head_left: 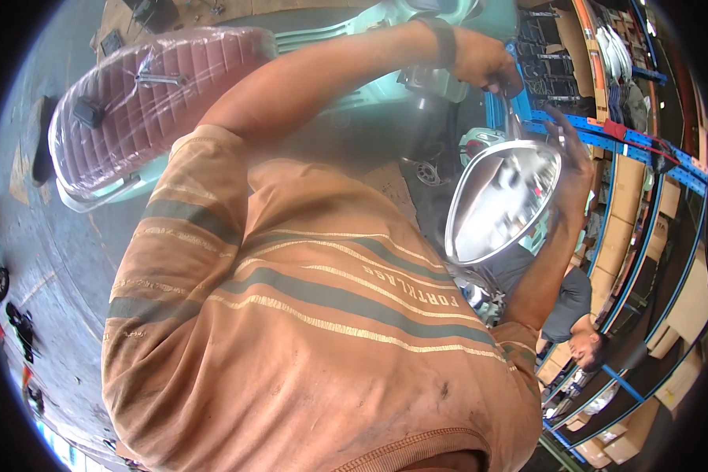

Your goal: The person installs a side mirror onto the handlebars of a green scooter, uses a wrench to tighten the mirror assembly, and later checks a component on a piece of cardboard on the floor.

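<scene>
A rear-view mirror (499, 206) with a pale rim and a shiny oval face hangs at the right, its metal stem (514, 126) pointing up and away. My right hand (572, 161) grips the mirror by its right edge, the fingers reaching up along the rim. Across the scooter stretches my left arm, and my left hand (488, 64) is closed at the stem's upper end; its fingertips are partly hidden. Under that arm stands a mint-green scooter (354, 98). Its quilted maroon seat (212, 59) is wrapped in clear plastic, with a wrench (161, 79) lying on top.
A small dark block (88, 112) also rests on the seat. Blue racking (629, 141) with cardboard boxes (623, 189) rises close on the right. Beyond my right arm is another person in a grey shirt (570, 307). Grey concrete floor (63, 244) spreads out to the left.
</scene>
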Available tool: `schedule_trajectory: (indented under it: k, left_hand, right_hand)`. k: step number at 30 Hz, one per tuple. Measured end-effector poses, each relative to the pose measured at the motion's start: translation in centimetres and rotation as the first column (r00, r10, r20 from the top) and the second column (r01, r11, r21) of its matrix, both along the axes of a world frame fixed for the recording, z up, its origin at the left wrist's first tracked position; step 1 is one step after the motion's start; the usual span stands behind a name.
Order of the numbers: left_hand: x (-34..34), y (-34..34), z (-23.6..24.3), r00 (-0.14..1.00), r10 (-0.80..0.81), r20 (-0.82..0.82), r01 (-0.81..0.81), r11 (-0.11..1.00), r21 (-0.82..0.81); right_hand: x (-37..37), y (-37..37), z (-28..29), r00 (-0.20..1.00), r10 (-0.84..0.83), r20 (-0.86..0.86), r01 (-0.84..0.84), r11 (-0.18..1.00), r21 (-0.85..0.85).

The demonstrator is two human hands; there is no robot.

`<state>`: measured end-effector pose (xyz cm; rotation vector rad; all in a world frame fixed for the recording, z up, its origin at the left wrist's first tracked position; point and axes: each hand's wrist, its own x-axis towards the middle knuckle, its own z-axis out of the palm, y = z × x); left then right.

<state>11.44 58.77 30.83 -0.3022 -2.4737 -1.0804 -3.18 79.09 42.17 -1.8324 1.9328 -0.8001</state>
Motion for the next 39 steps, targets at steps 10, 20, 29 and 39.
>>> schedule_trajectory:
  k: [10, 20, 29, 39]
  left_hand:
    - [-0.6, -0.2, -1.5, 0.994, -0.069, -0.080, 0.091, 0.947, 0.309]
    - [3.3, 0.0, -2.4, 0.948, 0.181, -0.261, -0.003, 0.828, 0.561]
    - [6.0, 0.7, -5.1, 0.879, 0.455, -0.139, -0.126, 0.505, 0.854]
    - [6.4, 3.0, -7.5, 0.640, 0.768, 0.000, -0.292, 0.243, 0.925]
  right_hand:
    - [-2.2, -5.8, -0.4, 0.956, 0.200, 0.213, -0.253, 0.931, 0.263]
    - [-0.8, -7.6, -2.4, 0.942, 0.316, 0.109, -0.328, 0.937, 0.118]
    - [-0.5, -9.6, -4.6, 0.858, 0.149, 0.491, -0.259, 0.952, 0.163]
    - [0.0, -9.5, -5.1, 0.715, 0.120, 0.689, -0.286, 0.949, 0.132]
